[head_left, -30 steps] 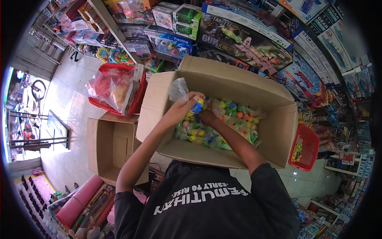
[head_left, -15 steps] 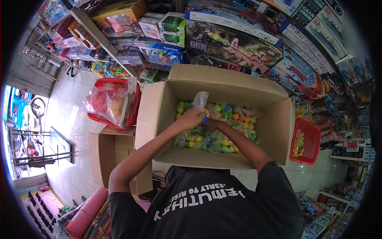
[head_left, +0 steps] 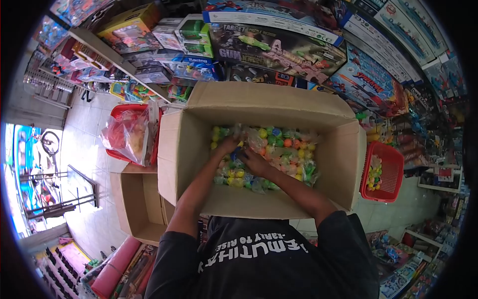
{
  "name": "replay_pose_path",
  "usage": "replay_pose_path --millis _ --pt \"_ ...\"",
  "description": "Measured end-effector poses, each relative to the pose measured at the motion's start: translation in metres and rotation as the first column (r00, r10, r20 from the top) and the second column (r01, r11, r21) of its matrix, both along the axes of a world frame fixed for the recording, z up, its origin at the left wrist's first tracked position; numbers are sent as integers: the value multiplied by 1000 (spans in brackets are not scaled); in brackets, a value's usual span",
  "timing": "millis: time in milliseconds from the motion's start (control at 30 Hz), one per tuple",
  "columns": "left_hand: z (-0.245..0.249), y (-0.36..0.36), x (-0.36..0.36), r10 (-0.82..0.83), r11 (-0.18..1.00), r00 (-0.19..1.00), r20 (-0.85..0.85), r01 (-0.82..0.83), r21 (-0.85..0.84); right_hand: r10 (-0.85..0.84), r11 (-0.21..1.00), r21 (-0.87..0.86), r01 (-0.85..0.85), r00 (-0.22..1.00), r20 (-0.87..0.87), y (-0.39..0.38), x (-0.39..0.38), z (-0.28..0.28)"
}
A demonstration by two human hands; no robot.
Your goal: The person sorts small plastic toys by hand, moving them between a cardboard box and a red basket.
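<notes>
Inside a large open cardboard box (head_left: 269,204) lie several clear plastic bags of small coloured balls (head_left: 298,143), mostly yellow, green and orange. My left hand (head_left: 230,143) is at the left part of the box, its fingers closed on a clear plastic bag (head_left: 238,130) whose top sticks up past them. Close beside it, my right hand (head_left: 254,162) reaches down with bent fingers against the same bag, where blue and yellow show between the hands. The right fingertips are partly hidden, as is most of the bag.
To the right stands a red basket (head_left: 398,174) with loose small balls (head_left: 374,174). On the left are a red basket (head_left: 158,144) with plastic bags (head_left: 127,137) and a smaller cardboard box (head_left: 142,199). Boxed toys (head_left: 284,52) line the shelf behind.
Both hands have moved lower and left within the box, and the raised plastic top of the bag has come down with them. The camera view has shifted slightly.
</notes>
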State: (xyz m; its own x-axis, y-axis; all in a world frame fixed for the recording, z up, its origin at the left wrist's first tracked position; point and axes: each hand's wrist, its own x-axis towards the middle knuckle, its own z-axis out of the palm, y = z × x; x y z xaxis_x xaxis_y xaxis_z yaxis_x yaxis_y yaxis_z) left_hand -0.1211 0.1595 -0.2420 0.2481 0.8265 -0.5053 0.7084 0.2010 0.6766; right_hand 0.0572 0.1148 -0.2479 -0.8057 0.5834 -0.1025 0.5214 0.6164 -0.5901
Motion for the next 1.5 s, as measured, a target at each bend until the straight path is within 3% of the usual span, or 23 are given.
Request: replay_pose_path --millis 33,67,133,267,467,533,667,733,767,867,900,933,967,1000,1033,1167,1233,1267,1333,1367,1400,1433,1500 --pt "3 -5 4 112 994 991 68 -111 -11 -12 1000 -5 12 1000 3 0 0 0" --pt "3 -9 8 108 994 991 74 -106 -22 -9 999 44 8 1000 18 -1 2 1" --pt "-6 -14 9 170 983 944 281 -181 12 -1 996 90 -1 1000 30 -2 6 1" --pt "-32 -6 10 211 977 928 307 -188 -104 66 997 25 -68 995 81 4 16 8" --pt "3 2 9 217 946 957 192 -159 -282 77 995 51 -82 992 100 10 25 7" --pt "-19 0 2 51 986 992 115 -33 -161 47 998 45 -52 994 97 10 25 7" --pt "-60 -3 -3 -113 988 984 140 126 -85 -65 988 149 49 993 101 7 20 5" --pt "-68 -6 -2 -256 958 966 -24 257 128 -81 980 190 52 986 149 7 18 4" --pt "-72 -8 -1 -257 957 966 -24 258 129 -101 972 228 61 980 171 5 16 4" --pt "-66 -11 4 -241 916 970 29 217 338 -131 964 255 76 969 208 2 14 0" --pt "-64 -13 6 -79 977 947 313 11 211 -135 967 243 80 965 222 2 13 0" --pt "-62 -12 9 117 987 828 549 -158 28 -140 966 245 83 964 225 3 14 -1" --pt "-60 -10 9 113 988 826 552 -155 29 -129 976 200 85 967 221 5 15 -2" --pt "-59 -8 6 -77 980 943 324 12 198 -119 985 151 87 969 217 4 17 -2" --pt "-59 -8 5 -238 925 970 50 211 317 -123 984 151 90 968 220 3 18 -2" --pt "-48 -8 8 -158 905 985 70 116 410 -86 995 60 76 976 199 13 23 2" --pt "-54 -1 6 -123 990 986 112 114 82 -66 998 22 62 978 196 12 20 11" --pt "-57 2 2 -118 990 987 107 109 88 -48 995 -70 68 964 261 18 18 18" --pt "-63 3 -2 -161 986 977 139 165 -22 -17 986 -154 71 945 327 28 19 13" --pt "-58 7 -5 -156 987 978 138 160 -13 42 984 -176 -8 981 188 34 21 -2" --pt "-34 9 -7 -289 956 942 169 294 -1 99 978 -190 -89 994 43 39 22 -13" --pt "-13 9 -9 -417 906 887 197 422 15 102 979 -181 -93 994 44 43 19 -8" --pt "9 7 -8 -392 919 911 130 395 3 225 947 -279 -162 951 214 52 11 14"
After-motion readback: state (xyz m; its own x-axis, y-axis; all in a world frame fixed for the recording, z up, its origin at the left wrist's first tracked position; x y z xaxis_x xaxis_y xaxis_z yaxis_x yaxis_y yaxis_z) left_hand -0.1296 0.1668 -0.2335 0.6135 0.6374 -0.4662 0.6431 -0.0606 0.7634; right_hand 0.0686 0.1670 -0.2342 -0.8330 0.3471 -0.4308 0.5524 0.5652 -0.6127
